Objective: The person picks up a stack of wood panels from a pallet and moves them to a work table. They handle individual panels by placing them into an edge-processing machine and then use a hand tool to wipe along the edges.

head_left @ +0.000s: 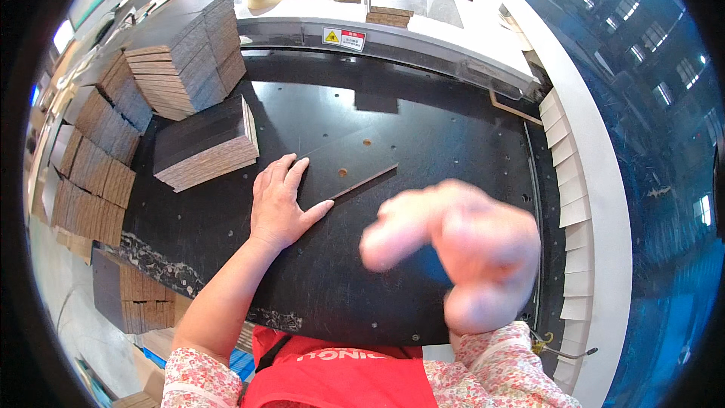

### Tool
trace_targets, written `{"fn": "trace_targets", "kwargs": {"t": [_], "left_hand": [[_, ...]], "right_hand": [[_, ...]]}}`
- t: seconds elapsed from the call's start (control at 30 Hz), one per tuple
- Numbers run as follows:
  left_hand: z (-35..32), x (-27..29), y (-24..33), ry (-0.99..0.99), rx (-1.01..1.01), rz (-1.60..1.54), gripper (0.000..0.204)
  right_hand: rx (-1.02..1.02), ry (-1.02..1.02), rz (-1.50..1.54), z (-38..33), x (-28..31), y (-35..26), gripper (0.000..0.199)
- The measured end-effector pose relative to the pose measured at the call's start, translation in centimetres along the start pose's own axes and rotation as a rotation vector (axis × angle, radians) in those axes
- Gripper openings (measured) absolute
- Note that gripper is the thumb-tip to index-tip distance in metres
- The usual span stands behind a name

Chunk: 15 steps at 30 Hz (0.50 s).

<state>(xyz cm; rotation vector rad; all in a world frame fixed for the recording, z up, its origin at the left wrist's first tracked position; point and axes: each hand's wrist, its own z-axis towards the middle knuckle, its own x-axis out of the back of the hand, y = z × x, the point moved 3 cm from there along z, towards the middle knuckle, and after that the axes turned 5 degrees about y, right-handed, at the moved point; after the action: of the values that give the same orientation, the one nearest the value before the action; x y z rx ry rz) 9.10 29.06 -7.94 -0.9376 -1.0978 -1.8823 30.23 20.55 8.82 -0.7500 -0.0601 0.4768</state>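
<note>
Black worktop (423,128): left hand (279,204) flat, fingers spread, on a dark board (349,162); right hand (461,257) blurred, fingers unreadable. Stacks (204,143) wait alongside.

a thin dark rectangular board (349,168) lies flat on the black machine bed (423,121), glossy on top, with small holes through it (its pale cut edge shows along the near side), set slightly askew.
</note>
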Motion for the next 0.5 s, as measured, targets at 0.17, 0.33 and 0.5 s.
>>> {"fn": "trace_targets", "kwargs": {"t": [0.17, 0.33, 0.5], "left_hand": [[-0.2, 0.0, 0.2, 0.020, 0.010, -0.002, 0.079], [-0.4, 0.6, 0.4, 0.013, 0.017, -0.002, 0.077], [-0.2, 0.4, 0.5, 0.027, -0.003, -0.006, 0.077]], "right_hand": [[0.139, -0.267, 0.323, 0.0, -1.7, -0.8, 0.050], [0.368, -0.180, 0.620, -0.6, -3.2, -0.1, 0.044], [0.369, -0.114, 0.644, -1.0, -3.2, -1.2, 0.035]]}}
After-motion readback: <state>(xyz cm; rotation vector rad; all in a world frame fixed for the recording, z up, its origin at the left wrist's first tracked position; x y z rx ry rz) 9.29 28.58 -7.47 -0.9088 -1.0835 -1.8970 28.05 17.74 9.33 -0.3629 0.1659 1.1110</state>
